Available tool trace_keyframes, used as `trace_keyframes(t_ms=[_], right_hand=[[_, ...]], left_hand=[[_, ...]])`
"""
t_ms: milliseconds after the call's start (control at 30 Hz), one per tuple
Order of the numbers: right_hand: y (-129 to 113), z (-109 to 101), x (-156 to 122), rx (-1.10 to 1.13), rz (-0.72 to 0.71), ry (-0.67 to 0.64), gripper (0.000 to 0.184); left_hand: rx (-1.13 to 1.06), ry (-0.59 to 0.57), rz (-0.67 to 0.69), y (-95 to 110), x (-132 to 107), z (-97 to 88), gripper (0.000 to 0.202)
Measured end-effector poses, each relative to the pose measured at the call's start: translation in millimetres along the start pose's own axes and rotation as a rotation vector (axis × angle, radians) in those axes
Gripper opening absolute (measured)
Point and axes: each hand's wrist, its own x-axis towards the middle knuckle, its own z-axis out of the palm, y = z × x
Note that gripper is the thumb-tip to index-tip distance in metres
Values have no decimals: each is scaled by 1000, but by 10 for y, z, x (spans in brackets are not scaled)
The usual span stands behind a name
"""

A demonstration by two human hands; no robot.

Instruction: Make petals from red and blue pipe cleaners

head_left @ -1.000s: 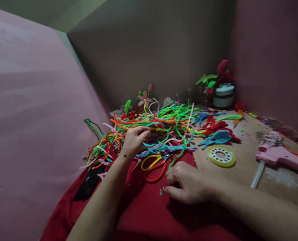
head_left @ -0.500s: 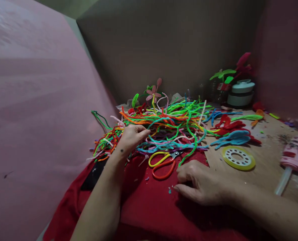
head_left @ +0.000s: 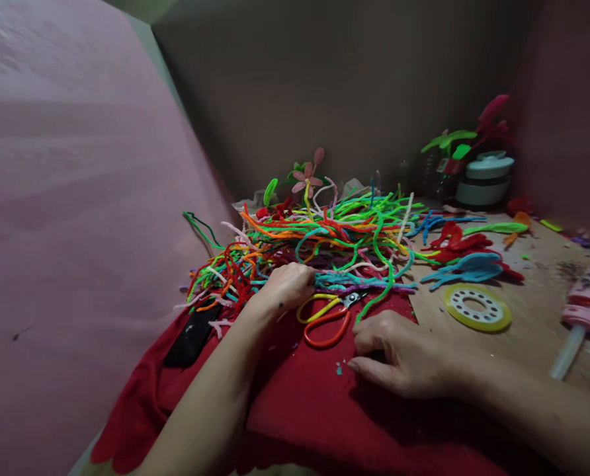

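A tangled heap of coloured pipe cleaners (head_left: 335,241) lies across the red cloth (head_left: 299,403). My left hand (head_left: 288,285) rests at the heap's near edge with its fingers curled into the strands; what they grip is hidden. Scissors with yellow and orange handles (head_left: 325,317) lie just right of that hand, partly under the strands. My right hand (head_left: 399,354) lies palm down on the red cloth, fingers bent and together, beside small blue scraps (head_left: 338,370).
A yellow tape ring (head_left: 476,307) and red and blue pipe-cleaner shapes (head_left: 466,258) lie on the brown board (head_left: 523,311). A pink glue gun (head_left: 585,311) sits at the right edge. A white jar (head_left: 483,180) and pipe-cleaner flowers (head_left: 307,177) stand by the back wall. Pink walls close both sides.
My left hand has moved right and nearer, from the top of the heap to its near edge by the scissors. My right hand stays in place.
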Motion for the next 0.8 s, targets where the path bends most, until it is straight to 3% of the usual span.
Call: trace_keyframes(t_ms=[600,800], right_hand=[[24,16,-17,4,-22,38,27],[18,10,2,6,-1,39,29]], left_hand=[[235,137,-27,-10,-169,-205,24],[65,214,-3,2,-154,-192,23]])
